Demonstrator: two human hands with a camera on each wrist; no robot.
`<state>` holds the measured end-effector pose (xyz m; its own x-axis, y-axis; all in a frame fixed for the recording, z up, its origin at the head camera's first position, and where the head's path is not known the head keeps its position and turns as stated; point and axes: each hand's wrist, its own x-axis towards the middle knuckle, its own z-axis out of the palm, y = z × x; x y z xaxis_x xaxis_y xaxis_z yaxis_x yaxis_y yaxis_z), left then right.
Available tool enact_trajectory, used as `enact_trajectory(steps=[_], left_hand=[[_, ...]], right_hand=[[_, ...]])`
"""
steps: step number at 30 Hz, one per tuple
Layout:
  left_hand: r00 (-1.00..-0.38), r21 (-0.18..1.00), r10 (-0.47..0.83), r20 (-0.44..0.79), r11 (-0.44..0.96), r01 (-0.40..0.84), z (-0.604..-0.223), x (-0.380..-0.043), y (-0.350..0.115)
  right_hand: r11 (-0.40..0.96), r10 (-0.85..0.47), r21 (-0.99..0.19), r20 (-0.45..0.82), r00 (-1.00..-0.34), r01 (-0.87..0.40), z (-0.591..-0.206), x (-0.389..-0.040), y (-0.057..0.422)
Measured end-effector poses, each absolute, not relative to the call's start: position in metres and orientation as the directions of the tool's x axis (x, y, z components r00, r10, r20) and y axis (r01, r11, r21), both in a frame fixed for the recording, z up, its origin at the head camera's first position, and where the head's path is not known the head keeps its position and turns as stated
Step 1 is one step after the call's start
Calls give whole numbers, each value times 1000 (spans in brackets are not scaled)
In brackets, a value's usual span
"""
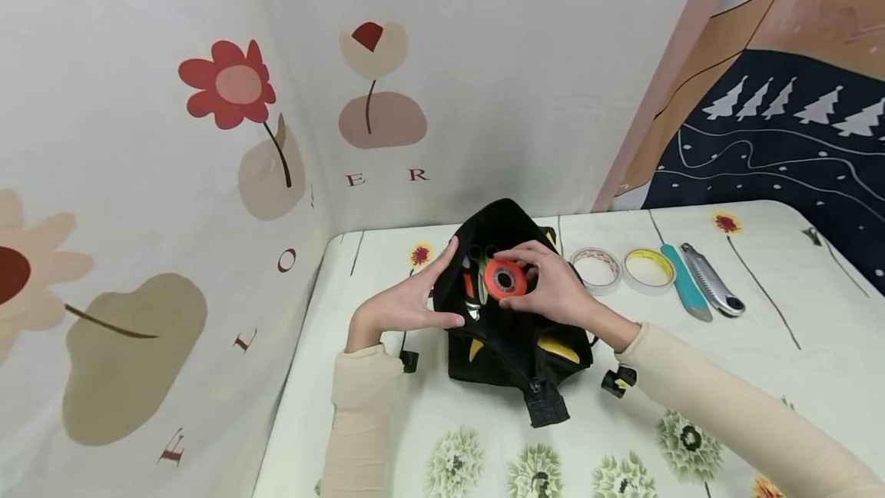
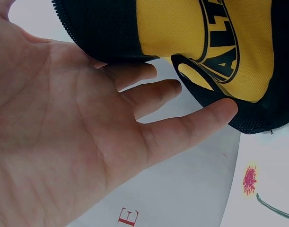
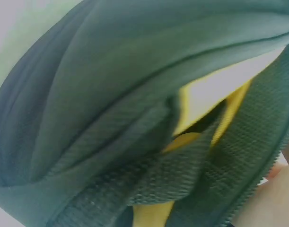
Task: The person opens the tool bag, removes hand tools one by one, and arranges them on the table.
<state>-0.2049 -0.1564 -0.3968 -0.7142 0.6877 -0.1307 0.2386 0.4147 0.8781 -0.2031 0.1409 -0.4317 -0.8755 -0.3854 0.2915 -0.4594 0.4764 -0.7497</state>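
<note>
Sleeves [image 1: 362, 421] foremost | right fingers [image 1: 528, 253] pinch red spool [image 1: 492, 281] | left fingers [image 2: 196, 128] spread | tapes [image 1: 648, 288] beside bag [image 1: 494, 367]

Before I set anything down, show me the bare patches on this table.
Free: the table right of the silver knife, and in front of the bag between the sleeves. Crowded: the row of tape rolls and blue tool beside the bag, and its mouth, where the right hand holds a red roll.

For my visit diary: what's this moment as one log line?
Left hand: touches black bag; Right hand: fingers hold red roll at bag's mouth; Right of bag: two tape rolls, teal tool, silver cutter
</note>
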Motion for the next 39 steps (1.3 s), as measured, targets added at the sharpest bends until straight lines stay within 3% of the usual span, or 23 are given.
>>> enact_trajectory(steps=[9, 31, 39], left_hand=[[-709, 881, 695, -118, 403, 248, -396, -206, -156], [-699, 893, 705, -118, 383, 235, -398, -206, -157], [-699, 899, 706, -117, 375, 228, -399, -206, -157]], right_hand=[[458, -352, -748, 344, -871, -480, -414, -191, 155], [444, -131, -830, 313, -941, -338, -405, -178, 236], [470, 60, -875, 164, -985, -117, -410, -184, 290]])
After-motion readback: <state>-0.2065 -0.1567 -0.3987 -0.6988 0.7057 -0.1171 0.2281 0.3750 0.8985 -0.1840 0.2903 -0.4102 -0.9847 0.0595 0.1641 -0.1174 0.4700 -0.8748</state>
